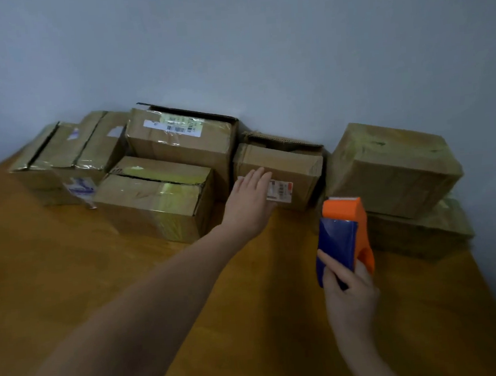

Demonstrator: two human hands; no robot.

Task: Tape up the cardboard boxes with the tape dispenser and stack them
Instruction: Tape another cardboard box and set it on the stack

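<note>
small box [280,167], back flap ajar, contents hidden; left hand [252,201], fingers straight, at its front. just right of it, right hand [350,297] grips tape dispenser [343,230].

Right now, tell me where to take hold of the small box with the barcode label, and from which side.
Probably best: take the small box by its front top edge, coming from the front with the left hand. A taller box flanks it on the left, a stack on the right, the wall behind; only the front is free.
</note>
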